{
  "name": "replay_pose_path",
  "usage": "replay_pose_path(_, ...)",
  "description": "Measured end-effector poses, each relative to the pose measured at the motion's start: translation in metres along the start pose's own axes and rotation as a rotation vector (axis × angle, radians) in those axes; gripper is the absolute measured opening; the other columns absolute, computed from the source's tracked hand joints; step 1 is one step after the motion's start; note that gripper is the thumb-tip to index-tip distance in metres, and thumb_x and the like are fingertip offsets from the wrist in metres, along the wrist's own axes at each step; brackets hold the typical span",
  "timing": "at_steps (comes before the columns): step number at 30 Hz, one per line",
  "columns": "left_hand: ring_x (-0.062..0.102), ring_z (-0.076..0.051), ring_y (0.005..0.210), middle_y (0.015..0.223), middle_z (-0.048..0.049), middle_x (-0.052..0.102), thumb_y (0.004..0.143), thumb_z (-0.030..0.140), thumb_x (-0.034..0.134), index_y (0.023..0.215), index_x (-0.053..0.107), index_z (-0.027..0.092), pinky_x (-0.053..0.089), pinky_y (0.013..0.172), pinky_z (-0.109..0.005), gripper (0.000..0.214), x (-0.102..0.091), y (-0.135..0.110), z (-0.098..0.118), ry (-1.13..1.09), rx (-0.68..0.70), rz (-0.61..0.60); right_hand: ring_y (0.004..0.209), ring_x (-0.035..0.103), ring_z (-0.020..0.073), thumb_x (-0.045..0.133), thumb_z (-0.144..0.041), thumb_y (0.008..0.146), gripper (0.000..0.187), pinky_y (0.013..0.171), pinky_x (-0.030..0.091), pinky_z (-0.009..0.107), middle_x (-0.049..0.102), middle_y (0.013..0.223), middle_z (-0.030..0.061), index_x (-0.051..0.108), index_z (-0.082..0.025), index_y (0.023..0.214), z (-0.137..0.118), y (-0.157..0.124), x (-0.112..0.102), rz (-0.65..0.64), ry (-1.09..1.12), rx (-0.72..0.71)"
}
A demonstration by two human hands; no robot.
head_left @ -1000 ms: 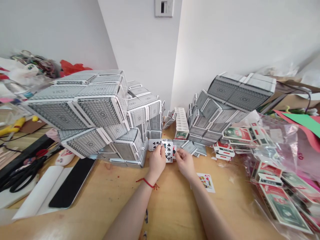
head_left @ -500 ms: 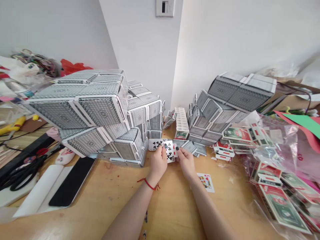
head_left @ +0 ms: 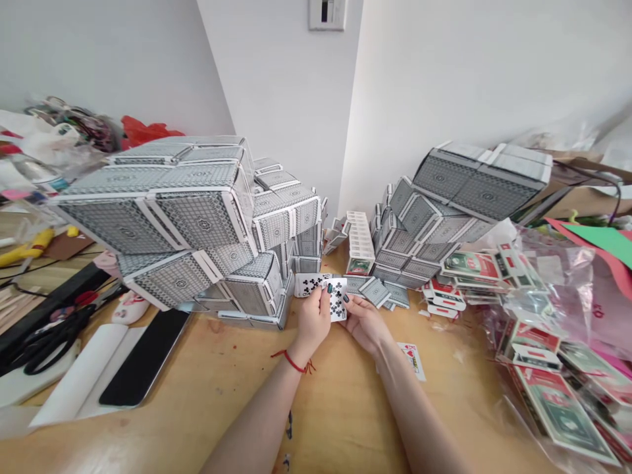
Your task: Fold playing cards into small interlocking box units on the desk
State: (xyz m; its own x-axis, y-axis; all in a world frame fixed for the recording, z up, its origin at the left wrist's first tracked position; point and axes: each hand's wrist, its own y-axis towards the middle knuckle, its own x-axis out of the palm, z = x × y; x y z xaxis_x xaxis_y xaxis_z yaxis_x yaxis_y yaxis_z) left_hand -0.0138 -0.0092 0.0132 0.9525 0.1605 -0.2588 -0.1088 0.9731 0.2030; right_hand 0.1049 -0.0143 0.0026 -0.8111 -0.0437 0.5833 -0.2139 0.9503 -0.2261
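Clubs card is pinched by my left hand on 1 side and right hand on the other, just over this messy wooden table, lol.

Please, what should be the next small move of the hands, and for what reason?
Probably the right hand should gently straighten the clubs card's right edge while the left hand holds steady: the left hand grips the card's left side, and the right thumb is already at that edge.
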Motion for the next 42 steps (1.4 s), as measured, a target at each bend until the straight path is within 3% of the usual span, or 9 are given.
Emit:
replay_pose_path(5, 0.034, -0.010, 0.047, 0.047, 0.0027, 0.039, 0.078, 0.031, 0.045, 0.054, 0.043, 0.019, 0.023, 0.051, -0.024, 0.028, -0.002, -0.002, -0.003, 0.040, 0.049, -0.045, 0.048, 0.044, 0.0105, 0.068, -0.039, 0.062, 0.025, 0.050, 0.037, 0.024, 0.051, 0.052, -0.0044, 0.052, -0.019, 0.063, 0.009, 0.003, 0.000, 0.198, -0.156, -0.175)
replay_pose_path(9, 0.041, -0.010, 0.053, 0.053, 0.0007, 0.047, 0.075, 0.033, 0.052, 0.052, 0.047, 0.017, 0.029, 0.054, -0.022, 0.028, -0.005, -0.001, 0.001, -0.011, 0.048, -0.080, 0.045, 0.035, 0.0087, 0.062, -0.040, 0.067, 0.028, 0.047, 0.030, 0.022, 0.040, 0.049, -0.0066, 0.045, -0.019, 0.060, 0.012, 0.003, -0.002, 0.311, -0.369, -0.321)
replay_pose_path(14, 0.057, -0.015, 0.070, 0.073, -0.0041, 0.064, 0.065, 0.030, 0.064, 0.077, 0.062, 0.014, 0.042, 0.063, -0.024, 0.020, 0.003, 0.000, 0.008, -0.344, -0.174, -0.187, 0.063, 0.049, 0.0138, 0.057, -0.037, 0.071, 0.020, 0.063, 0.040, 0.025, 0.054, 0.066, -0.0012, 0.050, -0.019, 0.069, 0.011, 0.001, 0.005, 0.193, -0.484, -0.379)
replay_pose_path(18, 0.061, -0.018, 0.079, 0.083, -0.0071, 0.068, 0.062, 0.026, 0.066, 0.083, 0.065, 0.013, 0.045, 0.072, -0.028, 0.025, 0.007, 0.002, 0.006, -0.475, -0.291, -0.049, 0.079, 0.055, 0.0185, 0.054, -0.039, 0.074, 0.022, 0.077, 0.042, 0.029, 0.061, 0.084, 0.0037, 0.055, -0.020, 0.084, 0.010, 0.001, 0.010, 0.045, -0.511, -0.359)
replay_pose_path(22, 0.062, -0.020, 0.083, 0.089, -0.0097, 0.067, 0.060, 0.028, 0.069, 0.087, 0.064, 0.011, 0.046, 0.076, -0.031, 0.032, 0.006, 0.004, 0.000, -0.597, -0.355, -0.015, 0.088, 0.055, 0.0204, 0.053, -0.039, 0.076, 0.026, 0.085, 0.040, 0.032, 0.062, 0.095, 0.0049, 0.058, -0.021, 0.093, 0.010, 0.001, 0.009, -0.091, -0.556, -0.344)
replay_pose_path(29, 0.061, -0.021, 0.088, 0.093, -0.0123, 0.066, 0.055, 0.029, 0.073, 0.086, 0.063, 0.010, 0.046, 0.077, -0.031, 0.037, 0.008, 0.005, -0.001, -0.717, -0.387, 0.039, 0.073, 0.055, 0.0198, 0.050, -0.033, 0.076, 0.022, 0.069, 0.043, 0.030, 0.064, 0.075, 0.0034, 0.064, -0.017, 0.075, 0.020, 0.002, 0.002, 0.050, -0.758, -0.406)
replay_pose_path(33, 0.061, -0.021, 0.083, 0.091, -0.0115, 0.066, 0.055, 0.030, 0.073, 0.085, 0.063, 0.010, 0.046, 0.073, -0.030, 0.038, 0.010, 0.005, 0.000, -0.666, -0.397, 0.060, 0.067, 0.053, 0.0179, 0.053, -0.035, 0.073, 0.021, 0.065, 0.043, 0.029, 0.061, 0.068, 0.0015, 0.063, -0.017, 0.067, 0.021, 0.003, 0.002, 0.095, -0.699, -0.370)
replay_pose_path(36, 0.061, -0.019, 0.082, 0.089, -0.0093, 0.067, 0.061, 0.033, 0.067, 0.089, 0.062, 0.012, 0.045, 0.072, -0.029, 0.035, 0.009, 0.004, 0.002, -0.605, -0.341, 0.006, 0.061, 0.053, 0.0164, 0.057, -0.036, 0.070, 0.020, 0.059, 0.044, 0.028, 0.059, 0.064, 0.0009, 0.060, -0.017, 0.067, 0.017, 0.002, 0.004, 0.094, -0.538, -0.298)
replay_pose_path(42, 0.056, -0.017, 0.090, 0.099, -0.0053, 0.063, 0.076, 0.028, 0.048, 0.100, 0.059, 0.016, 0.043, 0.077, -0.026, 0.029, 0.001, 0.006, 0.006, -0.518, -0.185, -0.089, 0.044, 0.049, 0.0117, 0.063, -0.029, 0.066, 0.036, 0.048, 0.040, 0.022, 0.054, 0.051, -0.0069, 0.045, -0.022, 0.096, 0.011, 0.002, 0.004, 0.086, -0.247, -0.258)
